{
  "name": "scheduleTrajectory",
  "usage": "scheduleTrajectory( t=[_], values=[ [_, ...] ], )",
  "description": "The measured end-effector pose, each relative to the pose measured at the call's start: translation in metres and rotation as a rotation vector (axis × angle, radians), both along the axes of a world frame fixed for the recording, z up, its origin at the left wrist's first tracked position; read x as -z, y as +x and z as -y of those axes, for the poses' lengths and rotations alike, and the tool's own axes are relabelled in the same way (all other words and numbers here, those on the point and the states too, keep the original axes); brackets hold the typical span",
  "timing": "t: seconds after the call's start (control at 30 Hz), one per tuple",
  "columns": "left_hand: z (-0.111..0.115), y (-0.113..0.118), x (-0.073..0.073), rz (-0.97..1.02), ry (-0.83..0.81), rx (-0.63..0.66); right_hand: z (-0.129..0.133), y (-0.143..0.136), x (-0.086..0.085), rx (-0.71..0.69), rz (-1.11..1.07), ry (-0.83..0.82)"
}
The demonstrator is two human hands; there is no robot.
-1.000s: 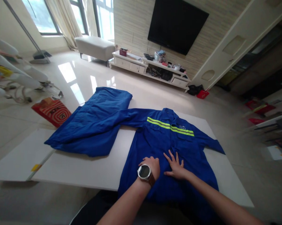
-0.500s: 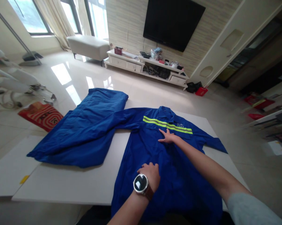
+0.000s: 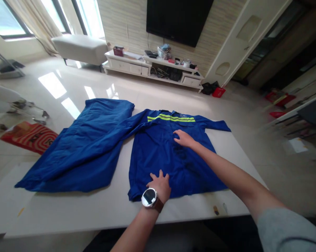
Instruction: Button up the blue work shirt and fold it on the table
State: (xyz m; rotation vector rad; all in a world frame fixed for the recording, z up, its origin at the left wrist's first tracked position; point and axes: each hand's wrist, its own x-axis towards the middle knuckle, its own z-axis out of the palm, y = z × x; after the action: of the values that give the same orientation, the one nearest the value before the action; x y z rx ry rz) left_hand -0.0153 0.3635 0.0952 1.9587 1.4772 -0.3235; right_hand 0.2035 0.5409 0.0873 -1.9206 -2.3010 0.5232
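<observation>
A blue work jacket (image 3: 158, 154) with a yellow-green reflective band (image 3: 170, 118) across its chest lies spread on the white table (image 3: 95, 210), collar at the far side. My left hand (image 3: 160, 185), with a watch on the wrist, rests on the jacket near its lower hem, fingers spread. Farther up, just below the band, my right hand (image 3: 184, 138) is over the jacket front, its fingers loosely curved and nothing visible in them. To the left lies a larger folded blue garment (image 3: 79, 143), overlapped by one jacket sleeve.
A red patterned bag (image 3: 29, 137) stands beyond the table's left side. Small marks or scraps (image 3: 216, 210) lie near the front edge. Across the floor are a white bench (image 3: 80, 47) and a low TV cabinet (image 3: 128, 66) with odds and ends on it.
The jacket's lower part, which reached past the front table edge, now lies on the tabletop with its hem in view. Both hands stay over the jacket; my right hand's fingers are less spread.
</observation>
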Motion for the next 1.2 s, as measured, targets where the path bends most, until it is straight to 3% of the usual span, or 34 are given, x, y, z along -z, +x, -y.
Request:
scheduleTrajectory(
  t=[0.1,0.2,0.3,0.4,0.47,0.57,0.7,0.77,0.87,0.93,1.2],
  values=[
    [0.004,0.007,0.003,0.011,0.013,0.029,0.098,0.029,-0.003,-0.066,-0.032,-0.082],
    [0.008,0.015,0.006,0.029,0.030,0.085,0.192,0.047,0.011,-0.099,-0.076,-0.139],
    [0.011,0.024,0.012,0.050,0.102,0.127,0.241,0.045,0.028,-0.123,0.016,-0.146],
    [0.012,0.033,0.020,0.102,0.192,0.107,0.242,0.034,0.035,-0.205,0.154,-0.103],
    [0.012,0.041,0.025,0.173,0.159,0.028,0.231,0.031,0.034,-0.284,0.167,-0.109],
    [0.015,0.054,0.032,0.328,-0.125,-0.117,0.216,0.038,0.027,-0.267,0.054,-0.134],
    [0.023,0.070,0.038,0.571,-0.648,-0.381,0.207,0.057,0.018,-0.052,-0.230,-0.066],
    [0.025,0.077,0.040,0.736,-0.788,-0.557,0.203,0.062,0.014,0.021,-0.359,-0.016],
    [0.023,0.088,0.043,1.004,-0.771,-0.776,0.200,0.062,0.011,0.062,-0.484,-0.008],
    [0.021,0.094,0.045,1.119,-0.700,-0.856,0.199,0.059,0.010,0.064,-0.543,-0.027],
    [0.020,0.105,0.044,1.219,-0.497,-0.978,0.197,0.051,0.009,0.133,-0.533,-0.025]
  ],
)
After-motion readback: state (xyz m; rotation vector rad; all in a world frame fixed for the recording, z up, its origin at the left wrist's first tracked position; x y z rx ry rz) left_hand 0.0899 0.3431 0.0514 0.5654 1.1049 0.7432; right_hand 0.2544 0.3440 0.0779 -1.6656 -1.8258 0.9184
